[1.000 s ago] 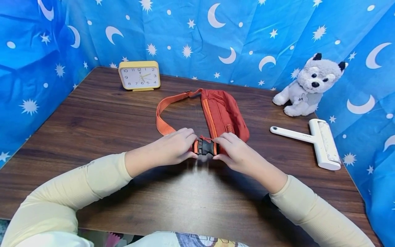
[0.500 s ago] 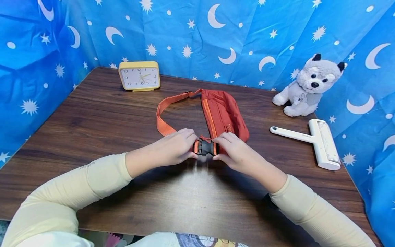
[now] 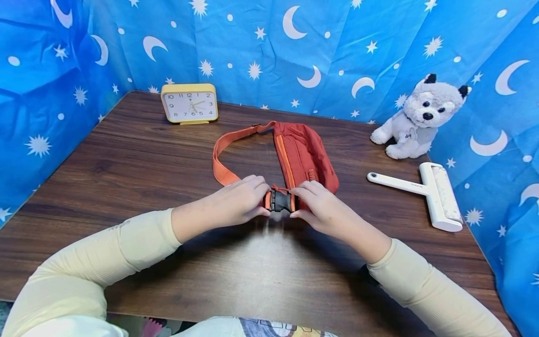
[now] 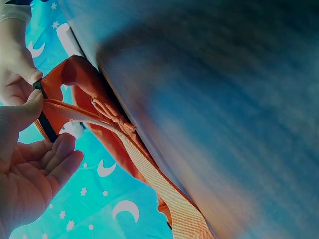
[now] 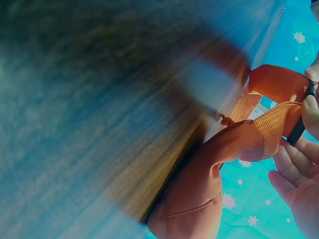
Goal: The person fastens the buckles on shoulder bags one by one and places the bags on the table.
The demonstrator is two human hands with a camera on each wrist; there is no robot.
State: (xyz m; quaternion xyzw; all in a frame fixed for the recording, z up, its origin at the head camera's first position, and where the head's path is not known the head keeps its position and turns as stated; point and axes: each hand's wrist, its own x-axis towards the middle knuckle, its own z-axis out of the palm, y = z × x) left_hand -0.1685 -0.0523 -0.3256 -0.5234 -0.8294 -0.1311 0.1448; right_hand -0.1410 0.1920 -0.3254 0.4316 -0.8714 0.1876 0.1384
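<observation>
A red waist bag (image 3: 309, 152) with an orange zip lies on the wooden table, its orange strap (image 3: 222, 161) looping out to the left. At the bag's near end the black buckle (image 3: 280, 201) is joined, its two halves together. My left hand (image 3: 240, 201) pinches the buckle's left end between thumb and fingers. On the opposite end, my right hand (image 3: 326, 206) pinches the buckle and webbing the same way. In the left wrist view the strap (image 4: 164, 184) runs away from the buckle (image 4: 47, 119). The right wrist view shows the bag's fabric (image 5: 199, 199) beside the table edge.
A yellow alarm clock (image 3: 189, 104) stands at the back left of the table (image 3: 126, 154). To the right sit a grey and white plush dog (image 3: 423, 117) and a white lint roller (image 3: 438, 196). A blue curtain (image 3: 261, 47) with moons and stars surrounds the table.
Both hands keep their hold on the joined buckle. The head view has shifted very slightly; bag and strap lie as before.
</observation>
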